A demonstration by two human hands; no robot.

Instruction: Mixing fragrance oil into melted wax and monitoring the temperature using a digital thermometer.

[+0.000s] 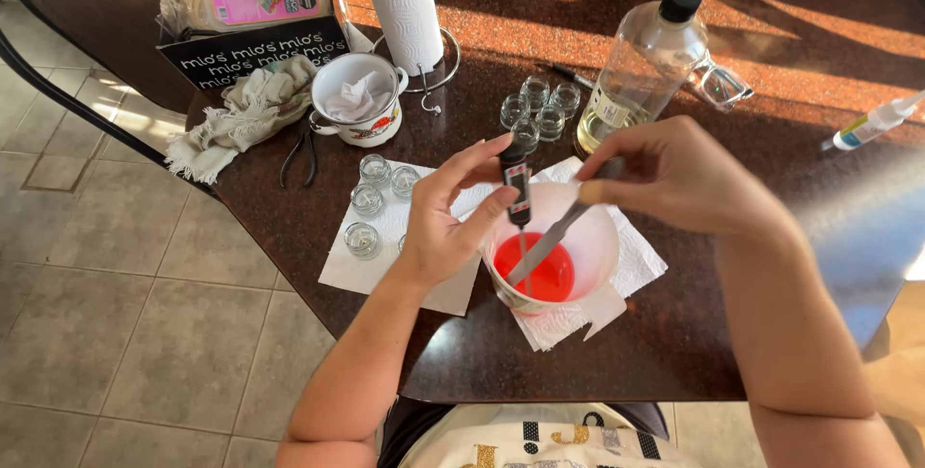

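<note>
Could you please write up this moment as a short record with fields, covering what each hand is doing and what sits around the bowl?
Left hand: holds a probe thermometer upright, its tip in the red liquid
Right hand: holds a knife slanted into the same liquid
Bowl: white, on paper towels
Left of bowl: small glass jars on a paper sheet
Behind bowl: more jars, a clear bottle with a black cap
Far left: enamel pot, cloth, pliers
Surface: dark table, partly sunlit
</note>
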